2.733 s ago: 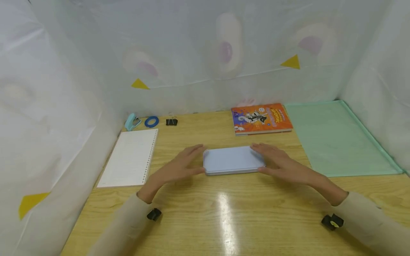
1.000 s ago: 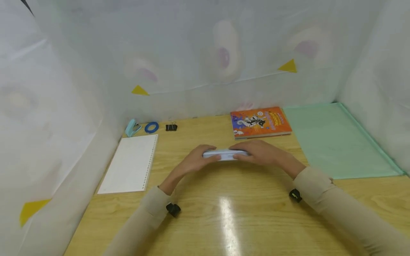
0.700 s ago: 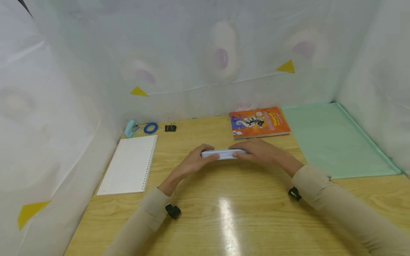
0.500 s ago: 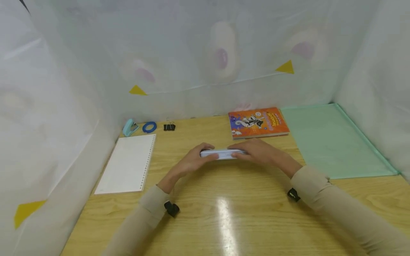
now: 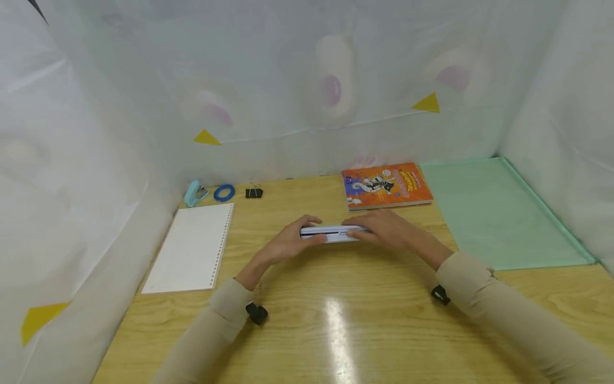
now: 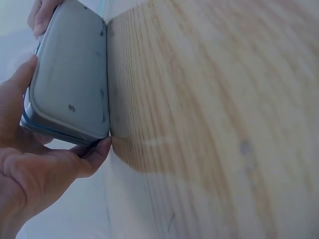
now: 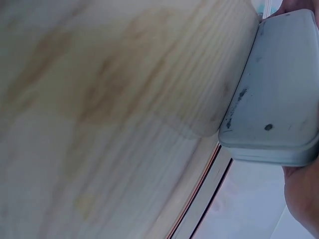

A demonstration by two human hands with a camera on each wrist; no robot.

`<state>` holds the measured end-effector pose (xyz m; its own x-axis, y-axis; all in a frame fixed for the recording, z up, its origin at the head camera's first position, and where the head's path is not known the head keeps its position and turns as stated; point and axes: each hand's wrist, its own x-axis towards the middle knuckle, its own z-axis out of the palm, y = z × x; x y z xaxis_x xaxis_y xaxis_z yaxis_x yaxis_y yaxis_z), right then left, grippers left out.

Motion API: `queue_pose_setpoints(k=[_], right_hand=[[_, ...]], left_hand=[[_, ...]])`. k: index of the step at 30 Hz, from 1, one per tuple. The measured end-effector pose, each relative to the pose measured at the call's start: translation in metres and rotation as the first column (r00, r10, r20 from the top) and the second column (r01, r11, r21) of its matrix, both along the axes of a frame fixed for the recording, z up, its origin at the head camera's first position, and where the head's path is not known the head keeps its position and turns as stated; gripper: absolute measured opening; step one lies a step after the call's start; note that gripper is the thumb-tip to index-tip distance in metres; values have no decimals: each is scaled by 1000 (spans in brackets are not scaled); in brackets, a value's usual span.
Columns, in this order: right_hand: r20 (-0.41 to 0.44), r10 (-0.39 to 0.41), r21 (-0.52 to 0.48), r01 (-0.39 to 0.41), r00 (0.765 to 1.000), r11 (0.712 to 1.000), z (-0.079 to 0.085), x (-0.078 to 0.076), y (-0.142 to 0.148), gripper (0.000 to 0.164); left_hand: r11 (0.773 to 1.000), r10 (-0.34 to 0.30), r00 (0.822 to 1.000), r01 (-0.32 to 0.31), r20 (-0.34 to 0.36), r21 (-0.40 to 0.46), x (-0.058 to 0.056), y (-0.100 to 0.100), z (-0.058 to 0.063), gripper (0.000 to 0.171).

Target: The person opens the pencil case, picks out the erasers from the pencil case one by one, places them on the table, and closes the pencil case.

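In the head view, a pale lavender tin pencil case (image 5: 337,230) is tipped up, its long seam side facing me. Along that seam, a thin dark gap shows between lid and base on the left part. My left hand (image 5: 289,241) grips the left end, thumb at the near side and fingers over the far side. The right end is held the same way by my right hand (image 5: 390,230). Scuffed paint marks the case's (image 6: 72,69) broad underside in the left wrist view. Seen from the right wrist, its lower long edge is against the wooden table (image 7: 124,99).
A ruled loose-leaf pad (image 5: 192,248) lies left, below a light blue stapler (image 5: 194,194), a blue tape ring (image 5: 224,193) and a black binder clip (image 5: 253,193). Behind the hands is an orange book (image 5: 386,185); a green translucent mat (image 5: 508,213) lies right. White sheeting (image 5: 268,80) encloses the table.
The pencil case lay flat with my hands beside its ends; both hands now hold it tipped up. In the last half second a dark gap has appeared along its seam.
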<state>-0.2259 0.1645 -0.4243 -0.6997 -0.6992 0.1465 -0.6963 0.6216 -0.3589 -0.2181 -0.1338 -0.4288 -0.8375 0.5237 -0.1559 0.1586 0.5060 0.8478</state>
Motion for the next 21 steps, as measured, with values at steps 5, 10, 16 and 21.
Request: queue_pose_setpoints(k=[5, 10, 16, 21], right_hand=[[166, -38, -90, 54, 985, 994, -4, -8, 11, 42], [330, -34, -138, 84, 943, 987, 0, -15, 25, 43], [437, -151, -202, 260, 887, 944, -5, -18, 40, 58], [488, -144, -330, 335, 861, 883, -3, -23, 40, 60]], left_hand=[[999, 17, 999, -19, -37, -50, 0, -3, 2, 77], [997, 60, 998, -60, -13, -47, 4, -3, 2, 88], [995, 85, 996, -86, 26, 54, 11, -2, -9, 99], [994, 51, 998, -48, -26, 101, 12, 2, -14, 108]])
